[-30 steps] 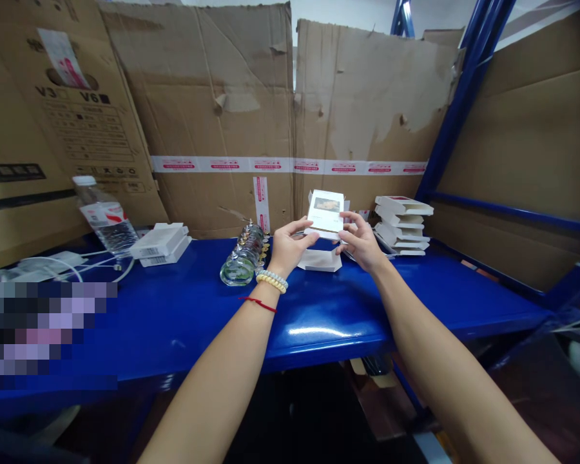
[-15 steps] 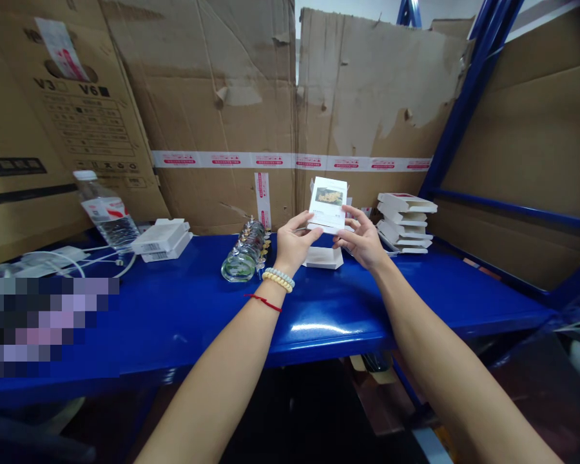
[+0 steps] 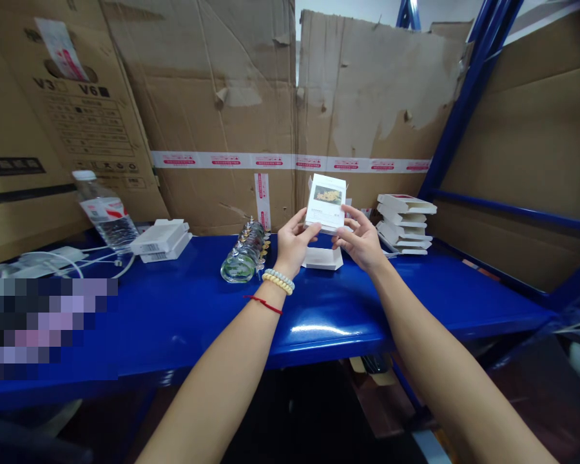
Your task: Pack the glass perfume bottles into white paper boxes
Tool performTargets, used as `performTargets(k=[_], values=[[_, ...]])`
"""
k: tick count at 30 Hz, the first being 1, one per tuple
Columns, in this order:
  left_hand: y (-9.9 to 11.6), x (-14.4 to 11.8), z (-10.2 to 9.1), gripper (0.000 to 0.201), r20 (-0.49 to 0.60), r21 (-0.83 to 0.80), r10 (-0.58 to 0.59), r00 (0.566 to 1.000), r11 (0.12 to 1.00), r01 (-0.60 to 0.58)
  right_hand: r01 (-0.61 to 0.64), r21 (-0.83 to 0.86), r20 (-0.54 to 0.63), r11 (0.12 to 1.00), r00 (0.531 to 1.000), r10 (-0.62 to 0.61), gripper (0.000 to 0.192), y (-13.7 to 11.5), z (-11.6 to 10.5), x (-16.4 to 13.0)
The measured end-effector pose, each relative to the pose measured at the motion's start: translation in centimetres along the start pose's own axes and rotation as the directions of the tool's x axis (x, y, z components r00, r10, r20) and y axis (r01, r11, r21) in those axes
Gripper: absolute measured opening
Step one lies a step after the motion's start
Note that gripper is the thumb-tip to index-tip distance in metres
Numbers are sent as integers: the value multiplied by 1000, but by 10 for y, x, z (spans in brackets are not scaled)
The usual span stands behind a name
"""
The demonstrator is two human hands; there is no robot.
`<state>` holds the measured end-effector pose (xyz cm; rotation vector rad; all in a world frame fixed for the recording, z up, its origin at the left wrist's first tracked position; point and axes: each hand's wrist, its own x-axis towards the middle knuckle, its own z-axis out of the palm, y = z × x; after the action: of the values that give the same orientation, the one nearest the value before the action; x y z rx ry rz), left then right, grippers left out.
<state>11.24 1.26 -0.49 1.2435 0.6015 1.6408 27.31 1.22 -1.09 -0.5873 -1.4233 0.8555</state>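
Observation:
A small white box (image 3: 326, 202) with a picture on its face is held upright above the blue shelf (image 3: 183, 316). My left hand (image 3: 292, 246) grips its lower left edge and my right hand (image 3: 360, 240) grips its lower right edge. Directly below the hands a white folded box (image 3: 323, 258) lies on the shelf. A clear glass jar (image 3: 244, 259) lies on its side just left of my left hand. A stack of white boxes (image 3: 405, 224) stands to the right of my right hand.
A plastic water bottle (image 3: 105, 214) stands at the left, next to two flat white boxes (image 3: 161, 240) and white cables (image 3: 43, 261). Tall cardboard sheets (image 3: 222, 109) wall off the back. A blue rack post (image 3: 457, 103) rises at the right.
Both hands have lifted the small white box a little higher and tilted it more upright. The camera view shifted slightly upward.

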Motion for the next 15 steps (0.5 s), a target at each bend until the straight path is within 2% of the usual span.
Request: performTargets(k=[6, 9, 12, 15], values=[[-4, 1, 1, 72, -24, 29, 26, 999, 999, -25, 14, -25, -19, 1000, 1000, -15, 71, 3, -1, 1], [-4, 1, 1, 66, -61, 65, 38, 997, 997, -34, -3, -52, -50, 999, 999, 0, 64, 5, 0, 2], [-3, 2, -1, 60, -45, 113, 46, 998, 993, -41, -8, -51, -36, 999, 999, 6, 60, 5, -1, 2], [-1, 4, -4, 64, -22, 169, -9, 1000, 986, 12, -7, -56, -15, 998, 1000, 6, 60, 5, -4, 2]])
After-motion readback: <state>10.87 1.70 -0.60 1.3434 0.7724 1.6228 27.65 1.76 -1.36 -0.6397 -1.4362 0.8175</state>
